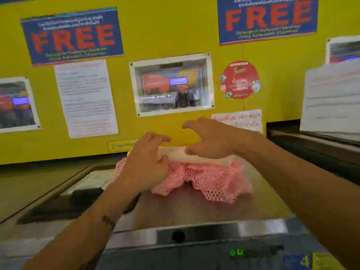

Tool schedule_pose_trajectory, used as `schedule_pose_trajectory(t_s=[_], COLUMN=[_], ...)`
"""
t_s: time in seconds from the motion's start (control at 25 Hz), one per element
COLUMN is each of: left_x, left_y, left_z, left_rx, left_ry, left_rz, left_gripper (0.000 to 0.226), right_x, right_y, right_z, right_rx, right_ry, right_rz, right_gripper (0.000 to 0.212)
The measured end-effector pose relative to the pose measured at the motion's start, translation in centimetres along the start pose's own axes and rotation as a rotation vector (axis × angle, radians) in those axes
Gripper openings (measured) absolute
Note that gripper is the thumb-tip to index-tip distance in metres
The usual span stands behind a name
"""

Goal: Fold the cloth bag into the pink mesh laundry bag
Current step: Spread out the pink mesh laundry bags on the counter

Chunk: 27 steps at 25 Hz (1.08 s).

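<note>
Two bare hands worked above a steel machine top [194,207] set against a yellow wall [165,32]. The pink mesh laundry bag [212,182] lay crumpled on that top, with the folded white cloth bag [196,157] resting on its far edge. The left hand [145,164] pressed on the mesh, fingers curled loosely, gripping nothing. The right hand [210,137] hovered unclenched, thumb touching the cloth bag.
</note>
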State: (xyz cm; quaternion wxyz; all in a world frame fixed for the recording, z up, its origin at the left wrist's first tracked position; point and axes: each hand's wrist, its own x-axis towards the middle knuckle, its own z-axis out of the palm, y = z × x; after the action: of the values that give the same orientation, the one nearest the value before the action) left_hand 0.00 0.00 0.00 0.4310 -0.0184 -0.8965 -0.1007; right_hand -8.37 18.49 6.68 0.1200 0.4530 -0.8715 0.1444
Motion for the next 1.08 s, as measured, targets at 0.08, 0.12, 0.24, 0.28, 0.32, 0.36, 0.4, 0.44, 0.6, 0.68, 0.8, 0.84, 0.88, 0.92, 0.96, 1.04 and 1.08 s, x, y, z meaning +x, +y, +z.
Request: schedule_pose_trajectory(t_s=[0.08, 0.12, 0.24, 0.28, 0.32, 0.36, 0.4, 0.44, 0.6, 0.68, 0.8, 0.84, 0.88, 0.92, 0.96, 1.04, 1.08], left_x=[2.7, 3.5, 5.0, 5.4, 5.6, 6.0, 6.3, 6.7, 7.8, 8.3, 8.0, 7.5, 7.0, 6.5, 6.2, 5.8, 5.7], left_y=[-1.3, -1.8, -3.0, -3.2, -3.2, -3.2, -3.1, -3.0, -1.8, -0.9, -0.6, -0.9, -1.4, -1.7, -1.9, -2.1, -2.2], left_z=[1.6, 2.2, 3.1, 3.3, 3.3, 3.4, 3.4, 3.6, 4.7, 5.8, 7.8, 8.6, 9.3, 9.8, 10.0, 10.2, 10.2], left_rx=[0.016, 0.025, 0.014, 0.005, -0.003, -0.013, -0.018, -0.033, -0.135, -0.191, -0.150, -0.150, -0.171, -0.212, -0.246, -0.265, -0.255], left_ry=[-0.074, -0.119, -0.219, -0.232, -0.264, -0.292, -0.321, -0.337, -0.388, -0.483, -0.712, -0.776, -0.814, -0.812, -0.789, -0.727, -0.702], left_rz=[-0.022, -0.035, -0.097, -0.092, -0.091, -0.075, -0.060, -0.030, 0.047, 0.073, 0.141, 0.152, 0.150, 0.146, 0.144, 0.161, 0.174], left_gripper=[0.044, 0.042, 0.035, 0.034, 0.034, 0.034, 0.036, 0.038, 0.044, 0.044, 0.054, 0.054, 0.052, 0.051, 0.050, 0.050, 0.051], right_x=[3.0, 4.1, 5.5, 5.6, 5.3, 4.8, 4.3, 3.9, 1.5, -0.5, -3.1, -3.6, -3.8, -3.7, -3.3, -2.6, -2.5], right_y=[1.3, 1.9, 3.4, 4.1, 4.5, 5.1, 5.6, 6.6, 9.0, 9.5, 8.7, 8.4, 8.3, 8.3, 8.8, 9.1, 9.2], right_z=[0.8, 1.8, 2.8, 3.0, 3.0, 3.3, 3.4, 3.3, -0.8, -2.5, -2.3, -1.9, -1.8, -1.6, -1.3, -0.2, 0.6], right_rx=[0.009, 0.004, -0.023, -0.023, -0.017, 0.006, 0.024, 0.018, -0.279, -0.466, -0.510, -0.429, -0.335, -0.251, -0.183, -0.085, -0.058], right_ry=[-0.237, -0.328, -0.410, -0.386, -0.347, -0.302, -0.232, -0.154, 0.124, 0.146, -0.205, -0.372, -0.500, -0.539, -0.498, -0.397, -0.425], right_rz=[0.015, 0.034, 0.080, 0.099, 0.116, 0.137, 0.155, 0.180, 0.453, 0.641, 0.762, 0.781, 0.797, 0.803, 0.802, 0.787, 0.782], right_gripper=[0.082, 0.079, 0.070, 0.065, 0.059, 0.051, 0.043, 0.037, 0.033, 0.032, 0.050, 0.060, 0.069, 0.077, 0.083, 0.086, 0.086])
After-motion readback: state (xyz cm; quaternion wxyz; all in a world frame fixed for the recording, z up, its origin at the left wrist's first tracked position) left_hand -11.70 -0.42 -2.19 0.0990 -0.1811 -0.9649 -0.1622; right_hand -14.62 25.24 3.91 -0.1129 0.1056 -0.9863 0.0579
